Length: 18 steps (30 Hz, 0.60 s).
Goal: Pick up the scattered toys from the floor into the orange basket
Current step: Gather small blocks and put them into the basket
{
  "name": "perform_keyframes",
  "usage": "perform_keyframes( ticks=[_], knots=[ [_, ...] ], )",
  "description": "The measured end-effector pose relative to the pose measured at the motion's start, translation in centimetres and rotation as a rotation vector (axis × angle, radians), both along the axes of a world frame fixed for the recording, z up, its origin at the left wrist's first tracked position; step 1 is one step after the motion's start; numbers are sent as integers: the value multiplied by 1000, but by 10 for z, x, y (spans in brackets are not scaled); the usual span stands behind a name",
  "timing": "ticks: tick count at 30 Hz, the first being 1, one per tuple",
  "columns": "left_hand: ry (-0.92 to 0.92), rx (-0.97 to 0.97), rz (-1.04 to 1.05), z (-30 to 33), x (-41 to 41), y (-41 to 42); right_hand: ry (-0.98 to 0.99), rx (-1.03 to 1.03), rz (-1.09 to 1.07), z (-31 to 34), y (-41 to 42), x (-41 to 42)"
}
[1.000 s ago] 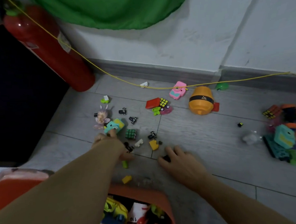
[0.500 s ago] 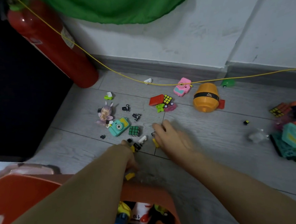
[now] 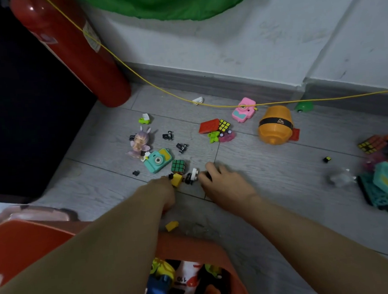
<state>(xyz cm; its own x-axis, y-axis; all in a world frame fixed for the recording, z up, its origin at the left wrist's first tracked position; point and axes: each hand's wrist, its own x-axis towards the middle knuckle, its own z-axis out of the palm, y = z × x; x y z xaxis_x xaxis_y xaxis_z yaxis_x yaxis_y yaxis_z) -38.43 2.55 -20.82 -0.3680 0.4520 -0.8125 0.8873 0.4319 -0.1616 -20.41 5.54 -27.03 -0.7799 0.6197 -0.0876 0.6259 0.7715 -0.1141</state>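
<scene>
**Grey floor, toys strewn by the wall**

Grey plank floor meets a white wall, with small toys scattered across it: a teal camera, a green cube, a yellow block and a white-wheeled piece. The left hand is curled down against the yellow block; its grip cannot be made out. The right hand lies half-open, fingers on a dark piece. The orange basket, partly filled, sits nearest the camera.

bare forearms (no sleeves), two hands
</scene>
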Motion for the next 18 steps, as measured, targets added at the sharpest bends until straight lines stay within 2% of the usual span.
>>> perform_keyframes(
  ticks=[4, 7, 9, 10, 13, 14, 16, 18],
  knots=[
    [-33, -4, -102, 17, 1, 6, 73, -61, -81, 7, -4, 4],
    [-88, 63, -133, 40, 3, 18, 202, -208, -348, 13, -3, 12],
    [-208, 159, -43, 59, 5, 29, 361, -339, -559, 22, 0, 14],
    [-257, 236, -10, 73, 5, 31, 456, -446, -656, 34, 1, 11],
    [-313, 472, -32, 117, 5, 34, 865, -994, -909, 90, 7, -3],
    [-322, 555, -45, 135, 2, 27, 973, -1129, -903, 115, 4, -9],
    [-346, 682, -37, 164, -5, 13, 1104, -1261, -767, 166, -6, -18],
    [-377, 761, -19, 185, -19, -15, 1109, -1295, -603, 215, -31, -25]
  ],
)
